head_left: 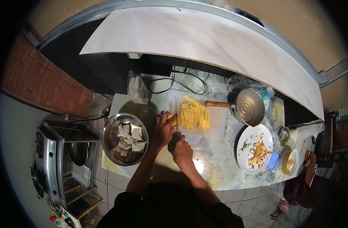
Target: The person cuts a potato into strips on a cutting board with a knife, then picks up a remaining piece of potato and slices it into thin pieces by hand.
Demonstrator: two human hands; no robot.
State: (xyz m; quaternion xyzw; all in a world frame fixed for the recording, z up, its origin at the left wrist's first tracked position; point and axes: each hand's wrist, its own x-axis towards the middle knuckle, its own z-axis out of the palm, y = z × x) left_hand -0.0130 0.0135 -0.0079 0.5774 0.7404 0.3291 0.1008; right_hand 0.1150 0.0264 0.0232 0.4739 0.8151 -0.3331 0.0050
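Observation:
My right hand (182, 152) is closed round the dark handle of a kitchen knife (177, 117). The blade stands edge-down on the white cutting board (217, 129) and points away from me. Just left of the blade, my left hand (164, 129) grips a yellow piece of what looks like peeled potato (173, 121), its fingers curled on top. A pile of cut yellow strips (195, 114) lies on the board to the right of the knife. My fingers partly hide the held piece.
Left of the board stands a steel bowl (106, 146) with pale folded sheets. A saucepan (250, 107) reaches its wooden handle over the board. Further right are a white plate (244, 163) of peelings, a blue lid (273, 160) and a tub (292, 161). Another person's arm (311, 171) shows far right.

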